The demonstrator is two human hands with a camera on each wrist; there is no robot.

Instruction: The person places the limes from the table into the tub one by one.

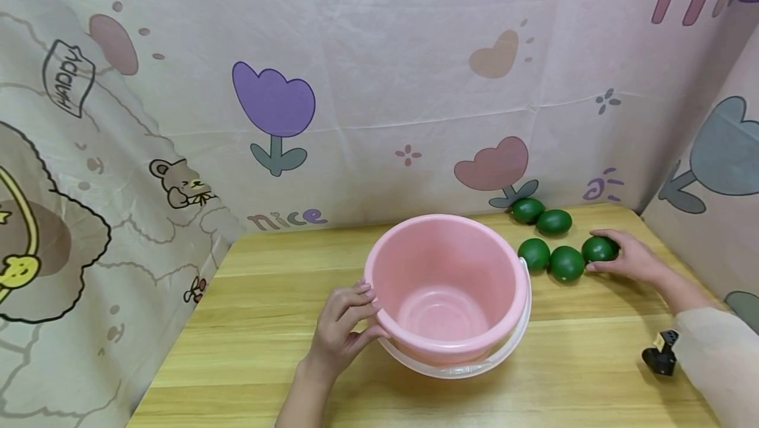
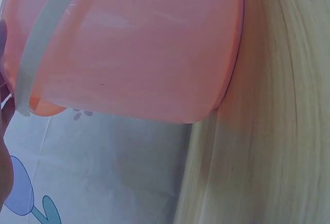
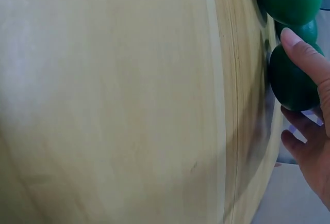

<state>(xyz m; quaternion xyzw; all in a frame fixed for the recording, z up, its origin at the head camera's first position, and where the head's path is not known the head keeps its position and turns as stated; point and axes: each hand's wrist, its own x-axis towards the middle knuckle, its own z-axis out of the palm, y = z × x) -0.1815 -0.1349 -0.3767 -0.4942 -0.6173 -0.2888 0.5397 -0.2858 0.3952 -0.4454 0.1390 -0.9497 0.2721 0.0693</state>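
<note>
A pink bucket point(image 1: 445, 342) with a whitish handle point(image 1: 474, 367) stands upright on the wooden table, and its visible inside holds nothing. My left hand point(image 1: 344, 326) grips the bucket's rim at its left side. In the left wrist view, the bucket wall point(image 2: 139, 48) fills most of the upper part. At the right, my right hand point(image 1: 631, 258) holds a glossy dark green lime point(image 1: 599, 249) between thumb and fingers. The same lime point(image 3: 291, 79) shows in the right wrist view, low over or on the table. Several more limes point(image 1: 566, 263) lie just left of it.
Two limes point(image 1: 554, 222) sit at the back edge, near the printed cloth backdrop point(image 1: 367, 85). A small black object point(image 1: 661, 353) is by the right sleeve point(image 1: 717, 355). The wooden tabletop point(image 1: 255, 322) extends left of the bucket.
</note>
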